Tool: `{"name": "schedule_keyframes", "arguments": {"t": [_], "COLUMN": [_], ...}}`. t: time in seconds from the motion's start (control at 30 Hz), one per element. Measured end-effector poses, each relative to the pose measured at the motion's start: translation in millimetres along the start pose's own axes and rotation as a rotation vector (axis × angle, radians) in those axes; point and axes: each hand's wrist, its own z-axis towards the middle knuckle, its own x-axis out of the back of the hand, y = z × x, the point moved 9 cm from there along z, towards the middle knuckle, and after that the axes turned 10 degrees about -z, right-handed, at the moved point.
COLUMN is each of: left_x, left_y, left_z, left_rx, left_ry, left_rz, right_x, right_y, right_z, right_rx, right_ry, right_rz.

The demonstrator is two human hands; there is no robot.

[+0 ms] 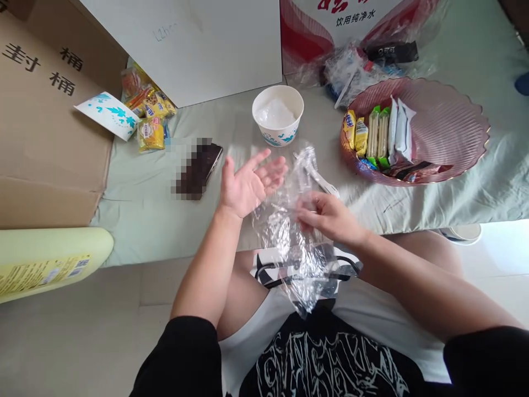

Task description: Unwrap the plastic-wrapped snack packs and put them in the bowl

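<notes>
I've got my right hand pinching the clear plastic bag over my lap, left hand spread wide beside it, seemingly opening it; next needs a two-handed spread.

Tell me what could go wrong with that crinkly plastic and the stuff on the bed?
1. The right hand pinches the clear plastic bag at only one spot, and the left hand is open, so the bag might slip down onto the lap.
2. The paper bowl stands close behind the hands on soft cloth; a swing of the hand could tip it.
3. The phone lies near the left hand and could get bumped.
</notes>
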Motion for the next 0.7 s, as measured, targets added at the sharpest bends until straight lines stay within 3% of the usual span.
{"name": "schedule_keyframes", "arguments": {"t": [0.13, 0.2, 0.3, 0.4, 0.7], "left_x": [-33.3, -41.0, -35.8, -25.3, -3.4], "left_y": [-27, -38, -41, -34, -22], "left_z": [-14, -17, -11, -4, -3], "left_rx": [0.111, 0.112, 0.013, -0.080, 0.038], "left_ry": [-0.296, -0.376, -0.307, -0.188, -0.030], "left_rz": [0.009, 0.089, 0.252, 0.323, 0.205], "right_x": [36, 48, 55, 55, 43], "right_y": [-5, -1, 0, -2, -13], "right_z": [1, 0, -2, -2, -3], "right_rx": [0.039, 0.017, 0.027, 0.049, 0.149], "right_ry": [0.322, 0.423, 0.497, 0.486, 0.316], "right_rz": [-0.064, -0.092, -0.174, -0.235, -0.042]}}
